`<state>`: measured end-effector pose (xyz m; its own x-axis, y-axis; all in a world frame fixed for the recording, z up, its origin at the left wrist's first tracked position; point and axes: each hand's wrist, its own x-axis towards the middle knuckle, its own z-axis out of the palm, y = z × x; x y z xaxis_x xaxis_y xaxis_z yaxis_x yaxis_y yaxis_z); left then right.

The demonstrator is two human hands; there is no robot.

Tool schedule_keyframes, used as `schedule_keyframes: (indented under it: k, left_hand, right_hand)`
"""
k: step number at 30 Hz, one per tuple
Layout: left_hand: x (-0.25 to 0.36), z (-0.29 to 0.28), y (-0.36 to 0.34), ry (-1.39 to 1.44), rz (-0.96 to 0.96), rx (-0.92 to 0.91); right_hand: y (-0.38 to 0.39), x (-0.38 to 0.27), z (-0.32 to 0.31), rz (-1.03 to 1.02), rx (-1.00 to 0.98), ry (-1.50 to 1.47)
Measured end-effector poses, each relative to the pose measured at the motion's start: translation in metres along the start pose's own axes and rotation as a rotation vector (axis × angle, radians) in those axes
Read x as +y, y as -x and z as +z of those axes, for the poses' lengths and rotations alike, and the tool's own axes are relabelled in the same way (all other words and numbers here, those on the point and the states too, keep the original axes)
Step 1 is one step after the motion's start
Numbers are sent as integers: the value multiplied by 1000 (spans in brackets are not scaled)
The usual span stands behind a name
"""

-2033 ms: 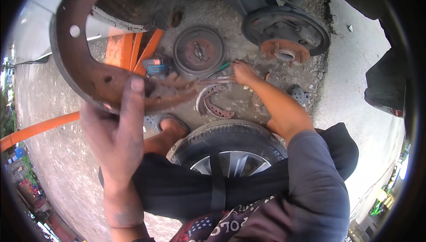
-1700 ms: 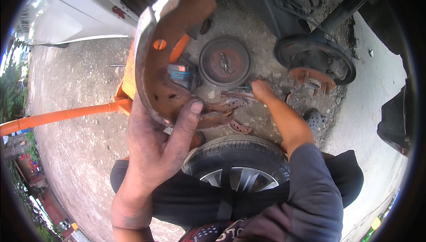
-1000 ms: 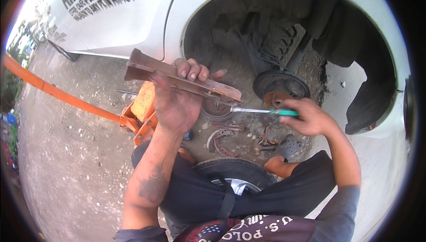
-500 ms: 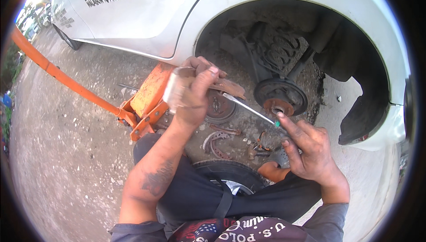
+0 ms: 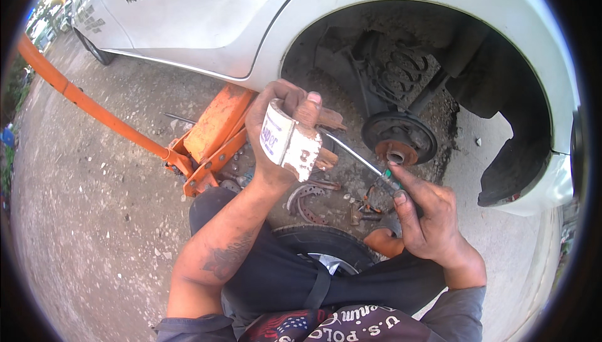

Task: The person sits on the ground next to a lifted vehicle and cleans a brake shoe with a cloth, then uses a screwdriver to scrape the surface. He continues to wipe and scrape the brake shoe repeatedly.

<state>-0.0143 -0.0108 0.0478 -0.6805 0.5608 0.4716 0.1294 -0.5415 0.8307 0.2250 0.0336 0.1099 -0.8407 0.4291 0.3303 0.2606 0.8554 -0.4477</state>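
In my left hand (image 5: 279,122) is a torn white printed packet (image 5: 276,132), with brown, ragged flaps on its far side; what it contains I cannot make out. My right hand (image 5: 429,216) grips a screwdriver (image 5: 360,159) by its clear handle with green on it, fingers closed round it. Its metal shaft points up and left, and the tip reaches the packet's brown flaps; whether it touches is unclear. Just beyond my right hand is the car's bare wheel hub (image 5: 396,152), rusty at the centre, on a dark backing plate (image 5: 428,144).
An orange floor jack (image 5: 216,126) with a long handle stands left, beside the white car (image 5: 188,35). Curved brake shoes (image 5: 304,203) lie on the gravel. A wheel (image 5: 329,242) rests by my legs, and tools (image 5: 364,210) lie to its right. A coil spring (image 5: 404,69) shows in the wheel arch.
My left hand has turned the packet so its printed side and ragged end face up. My right hand has closed more round the screwdriver handle and shifted slightly left.
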Motion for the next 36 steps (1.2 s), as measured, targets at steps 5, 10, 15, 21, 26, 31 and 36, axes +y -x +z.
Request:
schedule_keyframes:
  k: [5, 10, 15, 21, 26, 31, 36]
  left_hand:
    - [2, 2, 2, 33, 33, 1]
    - [-6, 3, 4, 32, 245, -22]
    - [-11, 1, 4, 95, 489, -44]
    - [1, -5, 11, -28, 165, -72]
    - [2, -7, 7, -62, 158, -164]
    - [-10, -14, 1, 16, 136, -134]
    - [-17, -25, -6, -201, 167, -149]
  right_hand:
    - [-2, -1, -2, -16, 1, -14]
    - [-4, -9, 3, 71, -24, -113]
    - [-3, -25, 4, 174, -91, -194]
    - [-28, -11, -13, 156, -176, -266]
    - [-56, 14, -41, 241, -453, -414]
    - [-71, 37, -41, 455, -601, -600]
    - [-76, 44, -37, 457, -646, -613]
